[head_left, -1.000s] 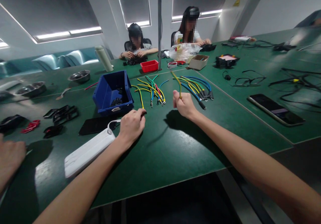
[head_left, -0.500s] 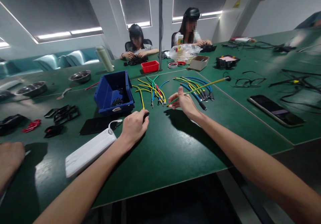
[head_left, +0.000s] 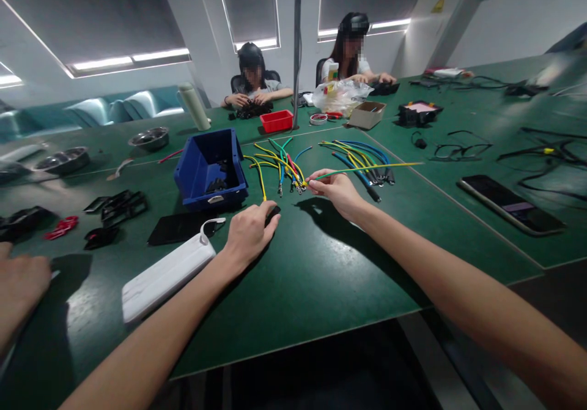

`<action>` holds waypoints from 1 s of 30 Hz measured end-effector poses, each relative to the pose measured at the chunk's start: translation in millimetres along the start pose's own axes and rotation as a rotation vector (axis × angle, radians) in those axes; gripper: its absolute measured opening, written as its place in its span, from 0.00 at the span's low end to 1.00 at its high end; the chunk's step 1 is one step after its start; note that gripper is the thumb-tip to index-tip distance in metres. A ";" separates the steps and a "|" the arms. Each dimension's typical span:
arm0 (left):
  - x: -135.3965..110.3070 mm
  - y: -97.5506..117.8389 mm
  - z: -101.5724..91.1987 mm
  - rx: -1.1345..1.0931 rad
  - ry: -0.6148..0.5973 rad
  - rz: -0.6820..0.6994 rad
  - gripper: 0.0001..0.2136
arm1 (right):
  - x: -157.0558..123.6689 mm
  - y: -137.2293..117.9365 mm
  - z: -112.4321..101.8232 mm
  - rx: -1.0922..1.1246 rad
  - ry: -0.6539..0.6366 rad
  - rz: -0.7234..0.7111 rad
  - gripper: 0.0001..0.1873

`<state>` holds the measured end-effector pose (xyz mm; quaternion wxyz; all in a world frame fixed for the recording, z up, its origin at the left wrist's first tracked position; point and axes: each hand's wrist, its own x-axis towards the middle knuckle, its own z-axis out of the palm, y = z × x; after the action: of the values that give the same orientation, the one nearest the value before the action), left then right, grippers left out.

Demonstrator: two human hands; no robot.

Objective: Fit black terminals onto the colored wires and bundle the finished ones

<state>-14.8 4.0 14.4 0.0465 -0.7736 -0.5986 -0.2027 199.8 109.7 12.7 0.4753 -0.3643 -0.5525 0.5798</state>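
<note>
My right hand [head_left: 337, 190] pinches one end of a yellow-green wire [head_left: 367, 169] that stretches level to the right above the green table [head_left: 321, 275]. Its fingertips sit beside the terminals of the left bundle of coloured wires [head_left: 279, 165]. A second bundle of blue and yellow wires [head_left: 362, 156] lies just behind the hand. My left hand [head_left: 250, 232] rests on the table with fingers curled over a small black part [head_left: 274, 215], near the end of a yellow wire [head_left: 261, 183].
A blue bin [head_left: 211, 165] with black parts stands left of the wires. A white flat case [head_left: 165, 275] and a black pad [head_left: 177, 229] lie by my left arm. A phone [head_left: 511, 205] and glasses [head_left: 458, 150] lie right. Two people sit at the far end; another person's hand [head_left: 21, 281] shows at left.
My right hand swung the yellow-green wire from upright down to level and moved left toward the left bundle's terminals. My left hand stayed on the table.
</note>
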 end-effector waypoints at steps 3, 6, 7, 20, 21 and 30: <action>-1.0 0.2 1.6 -0.013 -0.018 0.040 0.13 | -0.3 -1.8 3.0 -0.003 -0.028 -0.013 0.17; -1.8 1.7 2.4 -0.025 -0.017 0.089 0.12 | -1.4 -2.6 5.2 -0.008 -0.059 -0.006 0.18; -2.0 2.2 2.5 -0.031 -0.012 0.098 0.12 | -2.1 -2.7 6.0 -0.009 -0.067 0.001 0.18; -1.6 2.5 5.0 -0.056 -0.004 0.112 0.10 | -8.1 -0.1 10.6 0.038 -0.170 0.079 0.19; -1.7 3.4 5.0 -0.070 -0.007 0.113 0.10 | -8.3 0.8 10.3 0.033 -0.182 0.075 0.19; -2.2 6.8 5.0 -0.117 0.006 0.116 0.11 | -11.2 -0.2 14.8 -0.060 -0.252 0.085 0.16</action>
<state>-7.6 1.6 10.2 0.0146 -0.8077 -0.5398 -0.2366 189.0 94.7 13.6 0.3658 -0.3259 -0.6090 0.6237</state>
